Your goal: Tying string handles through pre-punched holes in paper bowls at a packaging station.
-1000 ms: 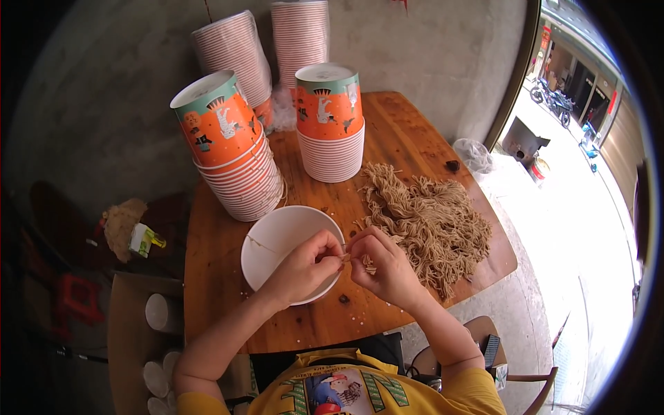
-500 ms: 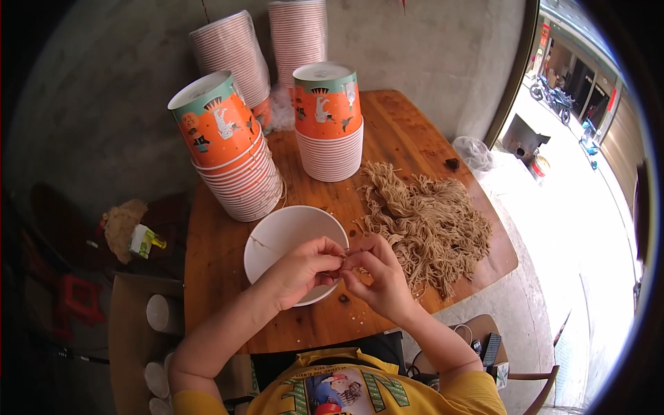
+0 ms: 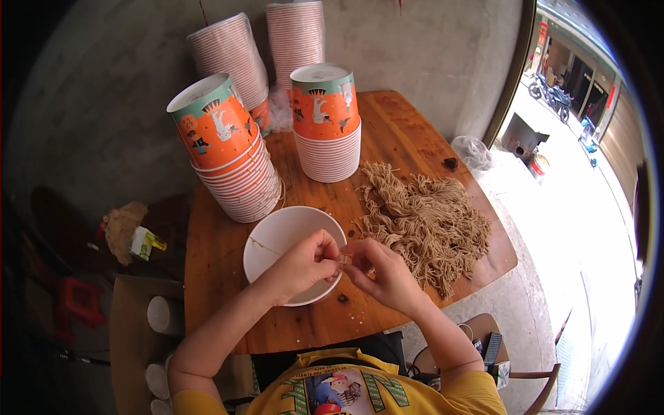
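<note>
Left fingers [image 3: 328,243], right fingers [image 3: 360,277] slightly farther apart, near bowl [image 3: 290,220]

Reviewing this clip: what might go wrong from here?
The small pale piece, too small to identify, sits at the fingertips of the left hand and right hand, so it could slip.
The tan string pile lies loose and tangled beside the right hand; strands might snag.
A thin strand hangs in the white bowl and could get caught.
</note>
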Motion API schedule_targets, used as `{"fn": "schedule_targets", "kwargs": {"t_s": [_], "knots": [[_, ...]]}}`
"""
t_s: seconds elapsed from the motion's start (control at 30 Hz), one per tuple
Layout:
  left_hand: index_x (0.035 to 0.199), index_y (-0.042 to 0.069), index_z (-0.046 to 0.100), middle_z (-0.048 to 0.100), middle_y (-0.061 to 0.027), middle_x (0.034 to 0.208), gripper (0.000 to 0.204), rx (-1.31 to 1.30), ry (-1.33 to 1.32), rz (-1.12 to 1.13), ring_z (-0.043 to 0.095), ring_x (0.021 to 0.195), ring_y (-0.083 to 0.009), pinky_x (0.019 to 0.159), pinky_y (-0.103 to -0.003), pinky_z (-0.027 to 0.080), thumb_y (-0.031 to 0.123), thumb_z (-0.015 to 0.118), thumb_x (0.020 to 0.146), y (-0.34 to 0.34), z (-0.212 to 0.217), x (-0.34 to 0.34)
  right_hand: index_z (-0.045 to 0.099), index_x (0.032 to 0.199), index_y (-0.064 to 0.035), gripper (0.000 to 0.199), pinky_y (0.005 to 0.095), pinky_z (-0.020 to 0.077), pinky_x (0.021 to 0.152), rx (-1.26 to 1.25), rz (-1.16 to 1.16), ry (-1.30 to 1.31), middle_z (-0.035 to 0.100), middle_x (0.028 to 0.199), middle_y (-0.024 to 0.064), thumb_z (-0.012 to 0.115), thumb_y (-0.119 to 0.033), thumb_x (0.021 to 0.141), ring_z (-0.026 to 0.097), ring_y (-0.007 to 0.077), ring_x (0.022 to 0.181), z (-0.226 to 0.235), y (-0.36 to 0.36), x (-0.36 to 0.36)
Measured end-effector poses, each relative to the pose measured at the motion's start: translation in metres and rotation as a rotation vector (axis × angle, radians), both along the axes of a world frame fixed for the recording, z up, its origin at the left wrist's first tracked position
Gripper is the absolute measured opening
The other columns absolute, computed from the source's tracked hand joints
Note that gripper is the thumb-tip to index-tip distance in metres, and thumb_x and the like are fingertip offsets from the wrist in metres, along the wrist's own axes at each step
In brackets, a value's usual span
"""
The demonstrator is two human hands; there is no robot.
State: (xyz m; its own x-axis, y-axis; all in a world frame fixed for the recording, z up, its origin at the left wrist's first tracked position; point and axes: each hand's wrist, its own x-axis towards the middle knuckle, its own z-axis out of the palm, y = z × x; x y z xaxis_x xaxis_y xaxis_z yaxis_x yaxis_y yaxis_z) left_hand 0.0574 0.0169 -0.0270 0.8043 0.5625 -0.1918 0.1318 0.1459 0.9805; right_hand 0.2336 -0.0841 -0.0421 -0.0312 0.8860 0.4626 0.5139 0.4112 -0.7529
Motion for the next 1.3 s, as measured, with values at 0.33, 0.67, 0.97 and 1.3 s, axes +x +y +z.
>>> {"fn": "schedule_targets", "kwargs": {"t_s": [0.33, 0.67, 0.97, 1.3], "knots": [[0.095, 0.004, 0.048, 0.055, -0.0082, 0.089, 0.019, 1.111, 0.064, 0.065, 0.058, 0.082, -0.0236, 0.074, -0.033, 0.050, -0.004, 0.059, 0.083, -0.012, 0.006, 0.003, 0.061, 0.104, -0.0047, 0.022, 0.0327, 0.0499, 0.060, 0.078, -0.055, -0.189, 0.056, 0.080, 0.0084, 0.065, -0.004, 0.083, 0.061, 0.0214, 0.066, -0.003, 0.004, 0.009], [0.098, 0.005, 0.051, 0.056, -0.0096, 0.092, 0.022, 1.516, 0.061, 0.030, 0.056, 0.087, -0.0272, 0.077, -0.037, 0.050, -0.002, 0.061, 0.079, -0.017, 0.013, 0.006, 0.057, 0.100, -0.0035, 0.017, 0.0363, 0.0513, 0.061, -0.053, -0.057, -0.045, 0.060, 0.083, 0.0107, 0.065, -0.011, 0.087, 0.064, 0.0283, 0.069, 0.002, 0.003, 0.006], [0.099, 0.005, 0.050, 0.057, -0.0103, 0.090, 0.022, 1.145, -0.011, 0.124, 0.061, 0.086, -0.0296, 0.071, -0.037, 0.051, -0.005, 0.061, 0.083, -0.003, 0.005, 0.005, 0.059, 0.110, -0.0017, 0.025, 0.0270, 0.0460, 0.058, -0.198, -0.020, 0.203, 0.054, 0.068, 0.0042, 0.067, -0.013, 0.088, 0.053, 0.0122, 0.061, -0.003, 0.012, 0.001], [0.101, 0.005, 0.049, 0.056, -0.0109, 0.091, 0.023, 1.258, 0.004, 0.087, 0.060, 0.086, -0.0305, 0.072, -0.038, 0.051, -0.006, 0.059, 0.083, 0.000, 0.007, 0.004, 0.060, 0.090, -0.0019, 0.016, 0.0250, 0.0380, 0.054, -0.072, -0.073, 0.151, 0.046, 0.068, 0.0007, 0.070, -0.013, 0.086, 0.041, 0.0074, 0.061, -0.009, 0.026, -0.005]]}}
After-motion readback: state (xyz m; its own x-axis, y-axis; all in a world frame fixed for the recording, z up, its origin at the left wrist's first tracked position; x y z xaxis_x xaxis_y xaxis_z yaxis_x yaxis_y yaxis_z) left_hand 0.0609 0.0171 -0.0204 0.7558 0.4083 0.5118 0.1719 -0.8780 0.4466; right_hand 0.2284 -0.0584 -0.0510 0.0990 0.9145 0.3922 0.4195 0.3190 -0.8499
